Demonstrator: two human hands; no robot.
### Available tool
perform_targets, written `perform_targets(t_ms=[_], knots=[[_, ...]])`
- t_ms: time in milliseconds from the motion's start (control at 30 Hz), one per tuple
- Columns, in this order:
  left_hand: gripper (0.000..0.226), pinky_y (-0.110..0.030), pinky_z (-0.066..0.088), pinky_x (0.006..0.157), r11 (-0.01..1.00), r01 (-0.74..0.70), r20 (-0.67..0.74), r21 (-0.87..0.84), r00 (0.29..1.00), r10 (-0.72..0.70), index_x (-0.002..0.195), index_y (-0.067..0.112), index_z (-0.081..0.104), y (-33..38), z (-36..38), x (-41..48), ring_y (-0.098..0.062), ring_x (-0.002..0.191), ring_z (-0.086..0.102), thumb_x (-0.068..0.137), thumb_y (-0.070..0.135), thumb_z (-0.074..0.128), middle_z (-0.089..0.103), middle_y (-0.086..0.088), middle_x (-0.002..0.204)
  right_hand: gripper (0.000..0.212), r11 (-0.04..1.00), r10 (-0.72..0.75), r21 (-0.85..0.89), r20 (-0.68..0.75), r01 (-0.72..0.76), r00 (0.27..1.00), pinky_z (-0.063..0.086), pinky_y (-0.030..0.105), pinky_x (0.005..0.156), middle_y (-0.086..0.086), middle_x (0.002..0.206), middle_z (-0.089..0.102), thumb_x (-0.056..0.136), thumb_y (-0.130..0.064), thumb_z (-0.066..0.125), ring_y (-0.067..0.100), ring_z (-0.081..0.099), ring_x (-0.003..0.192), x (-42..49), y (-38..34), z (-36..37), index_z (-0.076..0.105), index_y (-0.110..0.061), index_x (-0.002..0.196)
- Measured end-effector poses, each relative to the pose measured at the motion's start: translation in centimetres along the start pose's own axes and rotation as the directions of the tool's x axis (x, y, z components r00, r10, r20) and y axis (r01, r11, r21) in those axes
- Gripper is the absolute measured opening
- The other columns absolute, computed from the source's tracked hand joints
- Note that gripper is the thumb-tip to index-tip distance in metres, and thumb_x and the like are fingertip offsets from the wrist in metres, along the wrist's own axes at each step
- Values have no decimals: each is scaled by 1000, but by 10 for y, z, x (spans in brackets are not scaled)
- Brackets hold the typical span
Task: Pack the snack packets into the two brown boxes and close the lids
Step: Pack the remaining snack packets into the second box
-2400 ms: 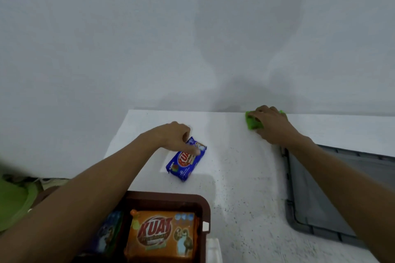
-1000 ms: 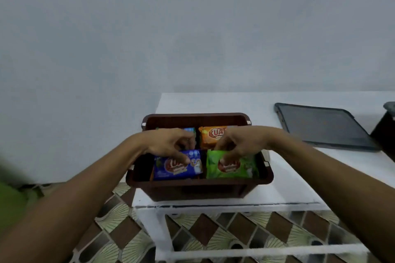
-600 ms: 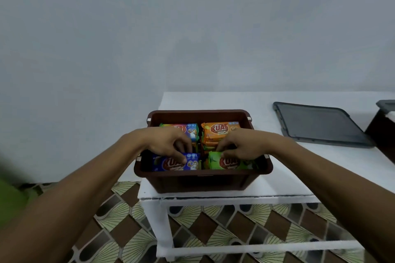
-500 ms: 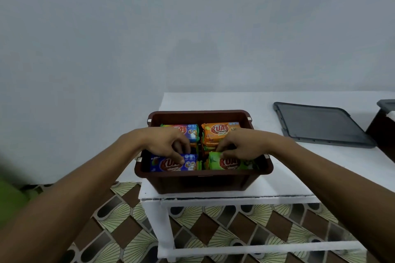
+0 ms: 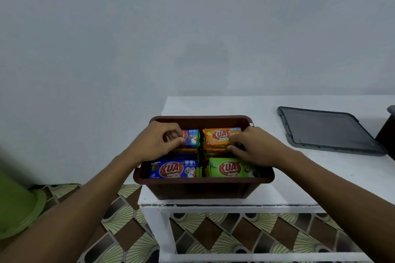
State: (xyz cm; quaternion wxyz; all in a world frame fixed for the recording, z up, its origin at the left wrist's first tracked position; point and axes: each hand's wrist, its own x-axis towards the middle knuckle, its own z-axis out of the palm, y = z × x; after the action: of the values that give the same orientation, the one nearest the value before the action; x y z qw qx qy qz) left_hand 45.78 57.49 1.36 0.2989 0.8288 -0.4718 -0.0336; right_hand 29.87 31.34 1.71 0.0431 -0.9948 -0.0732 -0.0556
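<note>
At the far left edge, a green tub (image 5: 17, 205) sits blurred and cut off by the frame on the patterned floor tiles (image 5: 119, 226). Next to the right, the left hand (image 5: 159, 142) reaches over the left rim of the brown box (image 5: 203, 187), its fingers curled and its thumb and fingertips pinching the left end of the far blue packet (image 5: 191, 137), which tops the back-left stack. The box stands open at the front left corner of the white table (image 5: 320, 186) and is filled in four stacks. In front of the left hand, the near blue packet (image 5: 174, 168) lies flat and face up against the near wall, touched by neither hand. Across the middle gap, the orange packet (image 5: 220, 135) tops the back-right stack, with more orange packets under it. The green packet (image 5: 232, 168) lies face up in the front right corner, just beside the near blue packet. The right hand (image 5: 254, 147) comes in over the right rim with its fingers curled, the tips gripping the near right corner of the orange packet and the stack below it. Further right and well apart from the box, a grey lid (image 5: 327, 130) lies flat on the table. At the right edge, only a sliver of a second dark box (image 5: 388, 134) shows.
</note>
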Motion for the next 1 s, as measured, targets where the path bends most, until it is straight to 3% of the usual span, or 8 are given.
perform_targets(t_ms=[167, 333, 467, 600, 733, 800, 933, 1000], knots=[[7, -16, 48, 66, 997, 16, -61, -75, 998, -21, 91, 26, 67, 9, 14, 23, 1, 81, 62, 89, 33, 66, 67, 14, 86, 24, 999, 30, -18, -22, -30, 999, 37, 22, 50, -14, 59, 50, 91, -43, 47, 6, 53, 56, -3, 26, -1, 52, -30, 72], [12, -20, 51, 71, 999, -11, -62, -34, 998, 9, 99, 28, 64, 34, 45, 75, -2, 89, 61, 89, 35, 65, 66, 14, 95, 16, 992, 127, 19, -44, -126, 991, 41, 27, 61, -7, 77, 61, 92, -35, 52, 11, 58, 72, -21, 80, -10, 59, -24, 84], [42, -33, 46, 95, 975, -87, 58, 205, 995, 77, 125, 28, 58, 51, 66, 107, -11, 120, 52, 87, 46, 63, 56, 9, 133, 23, 981, 179, -27, -266, -193, 947, 39, 38, 91, -4, 112, 62, 91, -34, 57, 19, 48, 111, -39, 123, -12, 63, -22, 110], [48, -34, 48, 94, 912, -141, 235, 384, 971, 51, 127, 25, 60, 56, 73, 126, -11, 116, 54, 88, 53, 58, 57, 7, 133, 31, 917, 364, 234, -163, -323, 917, 38, 33, 97, -4, 123, 59, 92, -36, 60, 14, 44, 119, -43, 149, -4, 60, -25, 121], [36, -40, 51, 86, 950, -124, 188, 287, 980, 72, 111, 25, 65, 76, 83, 148, -10, 100, 57, 90, 52, 55, 63, 7, 112, 30, 842, 424, 471, -273, -265, 863, 40, 23, 89, -9, 123, 58, 93, -30, 61, 6, 51, 111, -63, 176, 3, 59, -26, 122], [31, -38, 51, 85, 973, -121, 137, 196, 986, 95, 108, 27, 65, 98, 98, 166, -9, 98, 57, 90, 51, 56, 64, 8, 109, 29, 810, 504, 489, -297, -325, 811, 45, 27, 87, -1, 120, 61, 92, -23, 62, 13, 57, 107, -84, 199, 7, 62, -18, 121], [24, -34, 49, 87, 988, -155, 55, -12, 986, 155, 103, 26, 66, 154, 137, 215, -9, 99, 58, 92, 46, 57, 64, 10, 106, 30, 724, 639, 463, -169, -512, 750, 42, 29, 91, 9, 124, 64, 92, -18, 64, 25, 59, 114, -130, 255, 10, 64, -8, 120], [25, -34, 49, 88, 987, -161, 73, -19, 984, 162, 101, 26, 66, 181, 158, 244, -9, 102, 57, 93, 47, 54, 64, 10, 106, 32, 671, 693, 447, -93, -592, 715, 42, 33, 97, 11, 128, 62, 91, -18, 64, 27, 57, 118, -145, 282, 9, 62, -8, 122]])
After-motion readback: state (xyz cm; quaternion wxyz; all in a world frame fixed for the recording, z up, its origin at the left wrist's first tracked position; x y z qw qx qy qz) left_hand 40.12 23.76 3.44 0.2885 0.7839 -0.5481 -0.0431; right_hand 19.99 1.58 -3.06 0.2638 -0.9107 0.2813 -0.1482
